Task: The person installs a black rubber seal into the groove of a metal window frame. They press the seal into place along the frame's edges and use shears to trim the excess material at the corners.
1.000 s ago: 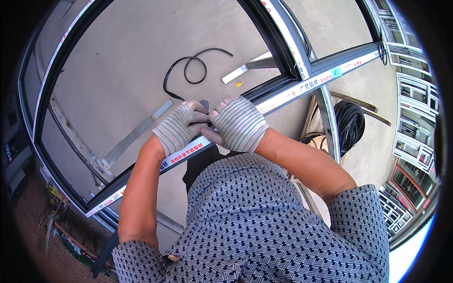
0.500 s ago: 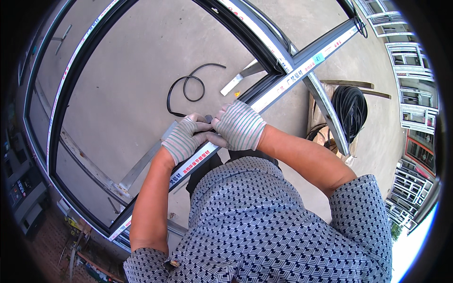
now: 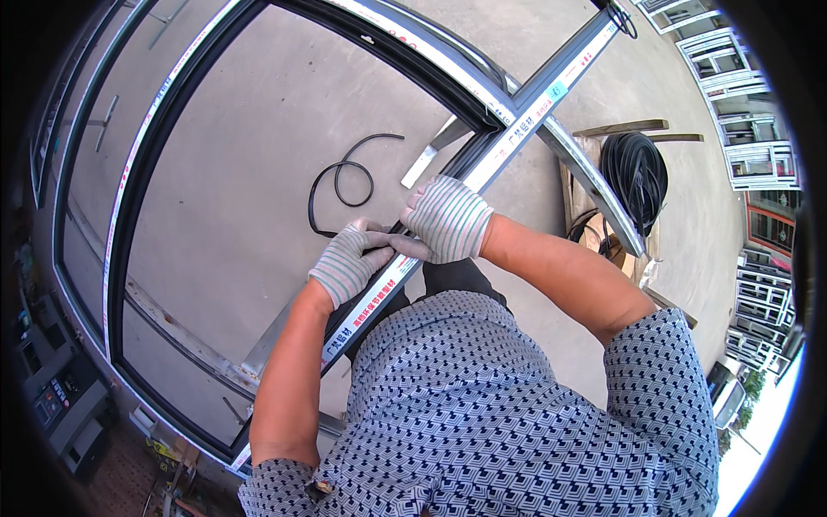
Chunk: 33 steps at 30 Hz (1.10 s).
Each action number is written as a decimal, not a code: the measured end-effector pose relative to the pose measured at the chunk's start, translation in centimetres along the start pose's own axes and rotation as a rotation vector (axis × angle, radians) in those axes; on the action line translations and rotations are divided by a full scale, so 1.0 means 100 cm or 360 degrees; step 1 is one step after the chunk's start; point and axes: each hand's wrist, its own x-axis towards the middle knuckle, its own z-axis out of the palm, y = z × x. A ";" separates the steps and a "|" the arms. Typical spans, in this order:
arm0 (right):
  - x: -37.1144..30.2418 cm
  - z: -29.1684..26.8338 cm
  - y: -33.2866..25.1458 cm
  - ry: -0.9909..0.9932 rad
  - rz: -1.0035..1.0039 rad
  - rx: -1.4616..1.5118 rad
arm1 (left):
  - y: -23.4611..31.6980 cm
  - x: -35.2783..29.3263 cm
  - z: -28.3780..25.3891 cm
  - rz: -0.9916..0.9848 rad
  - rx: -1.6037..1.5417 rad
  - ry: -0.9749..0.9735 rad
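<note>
we see a large dark-grey window frame (image 3: 379, 297), its near rail slanting up to the right, with white printed film along it. at the middle of that rail we find both hands in striped gloves. the left hand (image 3: 349, 258) bends its fingers over the rail's inner edge; the right hand (image 3: 446, 222) sits just right of it along the frame, fingers curled, thumb stretched toward the left fingertips. what lies under the fingers is hidden, so we cannot tell whether either hand grips anything. through the frame's opening we see a thin black rubber strip (image 3: 371, 177), which makes one loop and runs down to the left hand. a pale metal profile (image 3: 419, 165) also shows through the opening, near the frame's inner corner. right of the frame we spot a thick coil of black strip (image 3: 633, 181), and beyond it, farther from the frame, white-faced frames (image 3: 732, 108) in a row. a patterned shirt (image 3: 482, 388) fills the near side of the frame.
</note>
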 end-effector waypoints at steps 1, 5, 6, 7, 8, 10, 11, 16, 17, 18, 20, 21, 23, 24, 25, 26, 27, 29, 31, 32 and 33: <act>-0.003 -0.001 0.004 0.0034 0.0005 -0.0001 | -0.001 0.001 0.001 0.0022 0.0021 -0.0002; -0.002 0.002 0.005 -0.0004 0.0077 -0.0044 | -0.003 0.003 0.002 0.0002 0.0036 -0.0008; -0.003 0.002 0.008 -0.0002 0.0063 -0.0040 | 0.000 0.005 0.002 -0.0012 0.0020 -0.0008; -0.004 0.002 0.011 0.0000 0.0049 -0.0036 | 0.003 0.007 0.003 -0.0027 0.0005 -0.0008; -0.005 0.002 0.015 0.0001 0.0034 -0.0032 | 0.005 0.009 0.004 -0.0041 -0.0011 -0.0007; -0.005 0.001 0.015 -0.0010 0.0048 -0.0029 | 0.006 0.007 0.002 -0.0059 -0.0037 -0.0024; -0.004 0.000 0.016 -0.0016 0.0054 -0.0028 | 0.007 0.007 0.002 -0.0069 -0.0050 -0.0032; -0.011 0.009 0.029 0.0121 0.0005 -0.0028 | 0.003 0.013 0.009 -0.0038 -0.0029 -0.0013; -0.013 0.009 0.033 0.0119 0.0000 -0.0021 | 0.004 0.015 0.011 -0.0039 -0.0017 -0.0007; -0.012 0.009 0.033 0.0121 -0.0003 -0.0007 | 0.004 0.015 0.011 -0.0046 -0.0013 -0.0013; -0.011 0.010 0.035 0.0124 -0.0011 0.0019 | 0.003 0.014 0.009 -0.0059 -0.0008 -0.0022; -0.013 0.008 0.040 0.0110 0.0010 0.0045 | 0.004 0.015 0.010 -0.0047 0.0006 -0.0028; -0.017 0.006 0.050 0.0082 0.0049 0.0096 | 0.006 0.018 0.013 -0.0024 0.0033 -0.0037; -0.018 0.007 0.054 0.0087 0.0042 0.0070 | 0.006 0.017 0.013 -0.0019 0.0035 -0.0041; -0.020 0.008 0.059 0.0091 0.0036 0.0044 | 0.006 0.016 0.013 -0.0014 0.0036 -0.0046; -0.020 0.008 0.062 0.0096 0.0031 0.0019 | 0.006 0.017 0.013 -0.0009 0.0038 -0.0050; -0.022 0.000 0.063 0.0041 0.0076 0.0017 | 0.006 0.018 0.016 0.0020 0.0055 -0.0041; -0.024 0.001 0.076 0.0152 -0.0022 -0.0034 | 0.007 0.022 0.018 -0.0009 0.0039 -0.0042; -0.023 -0.003 0.084 0.0111 -0.0030 -0.0038 | 0.008 0.022 0.018 -0.0011 0.0048 -0.0040; -0.024 -0.007 0.086 0.0063 0.0010 -0.0048 | 0.008 0.020 0.019 -0.0002 0.0064 -0.0043; -0.026 -0.011 0.089 0.0023 0.0050 -0.0058 | 0.008 0.020 0.018 0.0007 0.0088 -0.0046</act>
